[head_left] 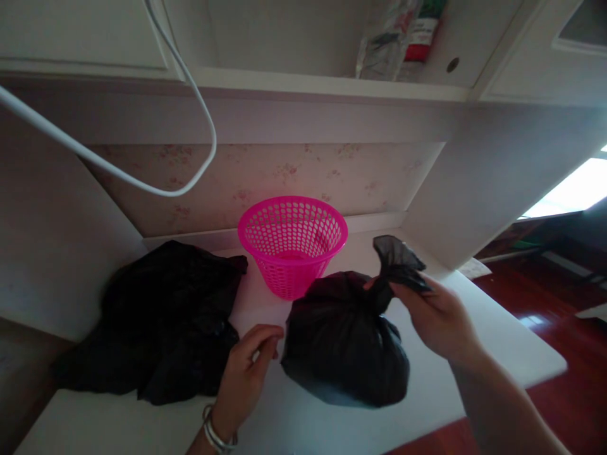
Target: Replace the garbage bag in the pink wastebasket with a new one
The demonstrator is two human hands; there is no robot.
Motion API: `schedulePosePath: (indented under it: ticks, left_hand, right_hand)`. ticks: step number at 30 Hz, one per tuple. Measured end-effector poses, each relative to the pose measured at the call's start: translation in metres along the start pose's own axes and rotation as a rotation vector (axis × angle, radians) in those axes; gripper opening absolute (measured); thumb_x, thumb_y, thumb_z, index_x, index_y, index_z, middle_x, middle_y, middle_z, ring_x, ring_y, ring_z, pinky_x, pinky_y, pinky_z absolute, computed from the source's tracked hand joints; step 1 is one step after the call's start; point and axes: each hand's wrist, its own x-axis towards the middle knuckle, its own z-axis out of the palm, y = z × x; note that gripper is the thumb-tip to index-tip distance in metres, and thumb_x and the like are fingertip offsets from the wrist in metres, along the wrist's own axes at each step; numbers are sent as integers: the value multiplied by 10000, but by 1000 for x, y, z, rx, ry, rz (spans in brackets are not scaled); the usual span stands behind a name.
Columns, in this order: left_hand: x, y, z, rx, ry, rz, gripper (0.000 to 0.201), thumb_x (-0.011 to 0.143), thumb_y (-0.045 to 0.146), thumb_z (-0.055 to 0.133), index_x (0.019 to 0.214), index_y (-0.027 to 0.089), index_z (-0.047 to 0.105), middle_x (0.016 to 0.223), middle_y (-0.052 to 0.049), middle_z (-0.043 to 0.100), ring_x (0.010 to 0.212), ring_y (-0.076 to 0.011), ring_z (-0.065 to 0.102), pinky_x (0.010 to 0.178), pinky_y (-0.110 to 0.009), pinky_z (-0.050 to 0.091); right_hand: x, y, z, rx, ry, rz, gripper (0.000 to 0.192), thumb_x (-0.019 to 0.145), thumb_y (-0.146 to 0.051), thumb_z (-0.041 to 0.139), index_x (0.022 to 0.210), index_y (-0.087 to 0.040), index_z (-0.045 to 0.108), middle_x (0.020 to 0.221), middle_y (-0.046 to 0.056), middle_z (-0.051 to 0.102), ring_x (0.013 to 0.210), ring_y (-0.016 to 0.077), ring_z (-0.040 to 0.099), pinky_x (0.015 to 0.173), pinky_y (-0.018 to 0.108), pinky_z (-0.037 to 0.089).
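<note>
A full, rounded black plastic bag (348,351) is in front of me over the white tabletop, its neck gathered at the upper right. My right hand (439,316) grips that twisted neck, and a loose flap of thin plastic sticks up above the fingers. Close to the bag's left side is my left hand (251,360), with curled fingers, thumb near the fingertips and nothing visible between them. Whether it touches the bag I cannot tell. Just behind the bag stands a pink perforated plastic basket (291,275); the part of its inside that shows holds nothing.
To the left lies a crumpled heap of black plastic (165,322) on the white tabletop (502,341). A white cable (165,191) hangs at upper left. Overhead, an open shelf (308,79) holds a clear plastic package (382,54) and a red-and-green item (421,38). Side panels flank the table.
</note>
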Motion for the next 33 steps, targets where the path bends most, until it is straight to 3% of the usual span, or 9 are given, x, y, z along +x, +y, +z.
schedulePosePath:
  ticks: [3, 6, 11, 17, 25, 29, 33]
  left_hand:
    - [-19, -23, 12, -70, -82, -168, 210, 932, 369, 596, 949, 232, 753, 873, -28, 710, 675, -143, 629, 646, -251, 531]
    - [-30, -34, 19, -128, -181, -287, 248, 915, 421, 607, 938, 220, 750, 878, -37, 710, 671, -150, 612, 649, -261, 509]
    - [-32, -37, 19, -143, -268, -325, 262, 903, 439, 613, 880, 211, 739, 860, -35, 686, 698, -160, 600, 671, -266, 484]
    - [-30, -41, 14, -128, -270, -334, 305, 900, 478, 599, 914, 203, 731, 864, -38, 678, 698, -167, 595, 685, -277, 477]
    - [-32, -40, 7, -15, -262, -341, 328, 930, 492, 556, 922, 209, 721, 864, -36, 688, 753, -182, 631, 727, -283, 498]
    - [-23, -42, -17, 133, -138, -302, 360, 931, 516, 535, 988, 217, 728, 968, -60, 729, 816, -201, 667, 777, -306, 519]
    - [-4, -38, -53, 228, 25, -356, 449, 900, 571, 537, 1122, 215, 698, 1046, -75, 754, 894, -236, 706, 842, -354, 534]
  right_hand:
    - [7, 3, -27, 111, 211, 43, 260, 878, -436, 688, 895, -182, 737, 893, 70, 760, 832, 204, 709, 795, 317, 557]
    - [16, 9, -52, 64, 371, 79, 228, 858, -391, 724, 903, -168, 744, 895, 79, 753, 849, 198, 705, 851, 340, 537]
    - [33, 28, -85, -61, 618, 198, 223, 814, -335, 758, 912, -135, 748, 857, 81, 743, 736, 166, 682, 823, 355, 514]
    - [50, 61, -109, 190, 665, 277, 90, 827, -205, 722, 828, -115, 710, 789, 88, 724, 678, 150, 684, 739, 314, 524]
    - [49, 103, -111, 217, 670, 318, 31, 803, -151, 689, 789, -126, 699, 808, 55, 722, 660, 113, 673, 741, 225, 578]
    - [43, 105, -107, 201, 588, 352, 120, 710, -182, 765, 821, -142, 738, 893, 55, 742, 711, 124, 686, 667, 183, 600]
    - [33, 93, -101, 51, 644, 493, 433, 547, -285, 890, 950, -214, 746, 871, 32, 743, 653, 123, 686, 517, 128, 554]
